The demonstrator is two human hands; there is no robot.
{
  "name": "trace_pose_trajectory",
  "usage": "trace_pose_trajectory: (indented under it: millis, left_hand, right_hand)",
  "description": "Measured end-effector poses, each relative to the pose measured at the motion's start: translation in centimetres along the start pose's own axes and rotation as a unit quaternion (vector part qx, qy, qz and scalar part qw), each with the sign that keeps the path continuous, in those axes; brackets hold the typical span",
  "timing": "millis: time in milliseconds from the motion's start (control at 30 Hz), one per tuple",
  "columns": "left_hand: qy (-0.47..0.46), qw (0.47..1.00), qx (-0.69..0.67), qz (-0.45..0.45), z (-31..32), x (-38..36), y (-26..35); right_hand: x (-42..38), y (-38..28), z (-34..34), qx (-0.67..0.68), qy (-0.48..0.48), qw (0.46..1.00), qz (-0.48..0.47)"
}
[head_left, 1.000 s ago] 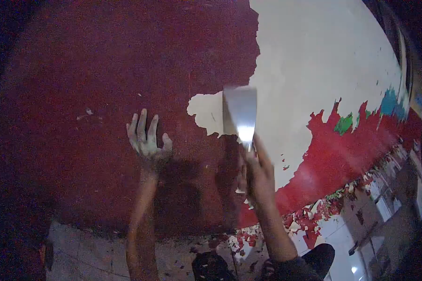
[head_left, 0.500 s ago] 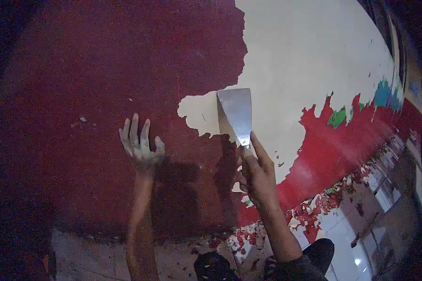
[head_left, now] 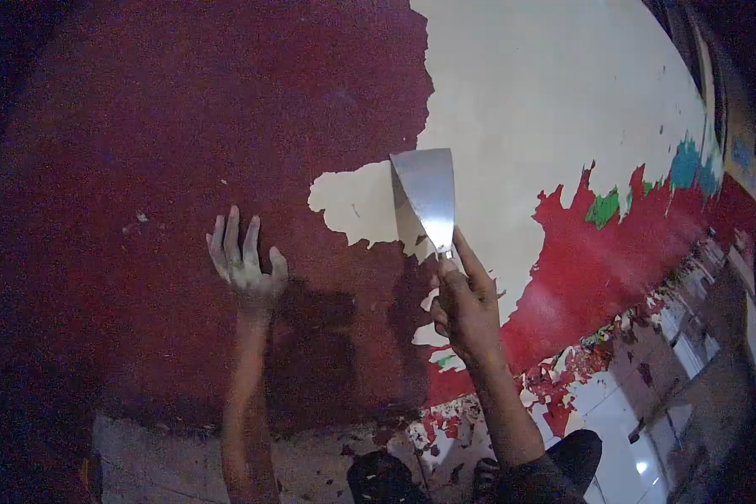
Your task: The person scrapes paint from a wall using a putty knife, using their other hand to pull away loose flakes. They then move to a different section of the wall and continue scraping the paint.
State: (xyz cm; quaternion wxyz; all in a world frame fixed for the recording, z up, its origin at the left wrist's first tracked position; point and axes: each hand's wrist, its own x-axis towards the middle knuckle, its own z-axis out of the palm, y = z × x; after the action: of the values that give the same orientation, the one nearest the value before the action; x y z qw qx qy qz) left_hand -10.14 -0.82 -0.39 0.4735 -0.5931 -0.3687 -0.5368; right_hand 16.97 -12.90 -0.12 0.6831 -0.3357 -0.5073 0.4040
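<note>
My right hand [head_left: 470, 311] is wrapped round the handle of a paint scraper [head_left: 433, 193], whose wide metal blade points up. The blade's far edge lies over the bare cream patch, just right of the ragged border of dark red paint. Whether it touches the wall cannot be told. My left hand [head_left: 248, 265] holds nothing; its fingers are spread and dusted pale, against the dark red painted wall [head_left: 185, 126]. Bare cream wall [head_left: 563, 92] shows at the upper right, where paint is gone.
A bright red painted strip [head_left: 596, 260] with green and blue remnants runs along the lower right. Peeled paint flakes [head_left: 563, 391] litter the wall's foot and the tiled floor [head_left: 605, 428]. A dark shoe [head_left: 382, 479] shows at the bottom. Dark objects stand at the far right edge.
The scraper's blade has shifted slightly up and right against the wall. My left hand sits slightly further left in view, with its fingers still spread.
</note>
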Motion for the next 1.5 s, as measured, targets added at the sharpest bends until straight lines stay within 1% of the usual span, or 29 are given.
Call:
trace_pose_trajectory:
  millis: [100, 200, 300, 333, 367, 433, 467, 567, 600, 633, 700, 767, 800, 867, 900, 933, 1033, 1067, 1133, 1200, 1333, 1400, 1500]
  left_hand:
    - [-0.007, 1.0, -0.001, 0.002, -0.1, -0.1, -0.2]
    - [-0.01, 1.0, -0.002, 0.0, -0.2, 0.0, -0.1]
    - [-0.01, 1.0, -0.005, 0.002, 0.0, -0.3, -0.2]
    - [-0.014, 1.0, -0.006, 0.0, -0.2, -0.2, -0.1]
    - [-0.016, 1.0, -0.005, -0.005, -0.2, -0.1, 0.0]
    - [-0.014, 1.0, -0.003, -0.002, -0.3, -0.2, 0.0]
    - [-0.012, 1.0, -0.003, 0.002, -0.2, -0.1, -0.1]
    - [-0.02, 1.0, 0.006, 0.003, -0.2, -0.2, -0.2]
    - [-0.017, 1.0, 0.004, 0.007, -0.2, -0.2, -0.2]
    - [-0.012, 1.0, 0.003, 0.009, -0.2, -0.1, -0.1]
    - [-0.001, 1.0, 0.003, 0.01, -0.2, 0.1, -0.1]
    - [0.0, 1.0, -0.004, 0.009, -0.3, 0.1, 0.1]
    - [0.002, 1.0, 0.001, 0.003, -0.1, 0.3, 0.7]
    - [0.003, 1.0, 0.008, -0.005, 0.5, 1.3, 2.3]
    - [-0.013, 0.999, -0.029, 0.021, 1.1, 2.0, 3.7]
    - [-0.026, 0.996, -0.065, 0.048, 1.8, 3.1, 5.3]
    - [-0.058, 0.992, -0.103, 0.05, 2.8, 6.8, 9.3]
    - [-0.06, 0.993, -0.085, 0.048, 3.2, 7.0, 9.8]
    - [-0.069, 0.995, -0.052, 0.043, 3.7, 6.8, 10.3]
    - [-0.064, 0.994, -0.081, 0.037, 3.6, 6.6, 10.0]
    - [-0.034, 0.994, -0.089, 0.055, 4.1, 6.4, 9.7]
    - [-0.054, 0.994, -0.085, 0.044, 3.7, 6.5, 10.1]
    - [-0.057, 0.994, -0.078, 0.043, 3.6, 6.6, 9.9]
  right_hand:
    - [-0.9, 1.2, -0.8, -0.049, 0.044, 0.998, 0.017]
    - [1.8, -1.2, 0.7, -0.012, 0.008, 1.0, -0.005]
    - [0.4, -0.6, 0.5, 0.019, 0.003, 1.0, 0.013]
    - [-0.7, 0.9, 0.0, -0.02, 0.011, 1.0, 0.003]
    - [-0.4, 1.6, -0.4, -0.033, 0.014, 0.999, -0.003]
    - [0.2, 0.9, -0.1, -0.053, 0.022, 0.998, -0.015]
    - [1.3, 0.0, 0.1, -0.035, 0.019, 0.999, -0.027]
    - [1.6, -1.7, 0.3, -0.005, 0.001, 1.0, -0.009]
    - [0.4, -0.8, 0.1, -0.034, 0.019, 0.999, 0.009]
    - [-0.5, 0.8, -0.5, -0.027, 0.007, 0.999, 0.015]
    - [0.4, 1.9, -1.1, -0.049, 0.007, 0.999, -0.012]
    - [1.5, -1.0, -0.4, -0.004, 0.0, 1.0, -0.004]
    - [1.7, -2.0, -0.3, 0.016, -0.002, 1.0, 0.003]
    - [0.3, -0.2, -1.1, -0.017, 0.009, 1.0, 0.014]
    - [-0.4, 1.0, -1.4, -0.033, 0.012, 0.999, 0.016]
    - [-0.5, 1.7, -1.6, -0.014, 0.009, 1.0, 0.012]
    - [0.9, -1.0, -0.8, 0.032, -0.015, 0.999, 0.003]
    - [1.5, -1.0, -0.6, 0.03, -0.011, 0.999, -0.017]
    - [0.6, 0.5, -1.4, 0.008, 0.006, 1.0, 0.006]
    - [-0.3, 1.3, -1.9, 0.005, 0.013, 0.999, 0.032]
    - [1.4, -0.4, -1.4, -0.008, 0.011, 1.0, 0.027]
    - [0.7, -0.7, -1.4, -0.012, 0.013, 0.999, 0.032]
    - [0.7, 1.2, -2.2, -0.046, 0.014, 0.999, 0.013]
